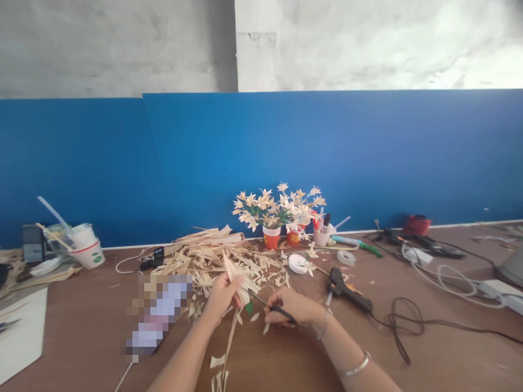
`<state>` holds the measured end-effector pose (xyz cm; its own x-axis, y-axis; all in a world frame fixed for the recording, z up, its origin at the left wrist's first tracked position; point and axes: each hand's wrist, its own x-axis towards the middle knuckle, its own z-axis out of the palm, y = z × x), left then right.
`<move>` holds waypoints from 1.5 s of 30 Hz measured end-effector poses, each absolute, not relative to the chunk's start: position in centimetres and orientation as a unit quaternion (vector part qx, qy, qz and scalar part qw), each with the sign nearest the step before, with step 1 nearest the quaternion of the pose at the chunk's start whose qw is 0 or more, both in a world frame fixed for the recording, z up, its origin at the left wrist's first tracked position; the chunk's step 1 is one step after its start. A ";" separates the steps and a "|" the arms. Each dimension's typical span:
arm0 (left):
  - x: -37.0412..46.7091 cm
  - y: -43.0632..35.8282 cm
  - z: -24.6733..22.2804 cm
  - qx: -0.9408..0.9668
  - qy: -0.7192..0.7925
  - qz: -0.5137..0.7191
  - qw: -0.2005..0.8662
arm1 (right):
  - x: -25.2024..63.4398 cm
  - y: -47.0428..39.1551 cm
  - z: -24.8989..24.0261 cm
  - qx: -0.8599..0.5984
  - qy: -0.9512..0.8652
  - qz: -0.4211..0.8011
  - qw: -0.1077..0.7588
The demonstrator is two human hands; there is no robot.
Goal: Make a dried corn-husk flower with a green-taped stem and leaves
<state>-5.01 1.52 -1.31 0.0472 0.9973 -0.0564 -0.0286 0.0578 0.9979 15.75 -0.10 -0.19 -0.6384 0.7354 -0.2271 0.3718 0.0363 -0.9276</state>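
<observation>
My left hand [224, 294] is closed on a pale dried husk [233, 272], which stands up from the fingers over the table. Beside it, my right hand [288, 306] grips black-handled scissors [281, 313], their blades reaching left to the lower part of the husk. Below the blades lie small cut petal-shaped pieces [255, 317] and a green scrap [249, 308]. A large heap of dried husks [183, 256] spreads behind and left of my left hand.
Cups with pale husk flowers [272, 238] stand at the back centre. A black glue gun [351, 291] and its cable lie right of my right hand. A blurred-out object [159, 316] is at left, a white paper cup [89, 255] farther left, and a power strip [502, 294] at far right.
</observation>
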 end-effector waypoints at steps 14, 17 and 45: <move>-5.0 1.3 -1.0 0.490 0.512 0.517 0.480 | 15.5 0.0 -0.3 -0.390 -0.677 0.610 0.132; -5.1 1.3 -1.0 0.484 0.530 0.519 0.463 | 15.3 0.0 -0.5 -0.381 -0.681 0.609 0.144; -5.0 1.2 -1.3 0.483 0.508 0.550 0.453 | 15.1 0.0 -0.5 -0.406 -0.718 0.539 0.169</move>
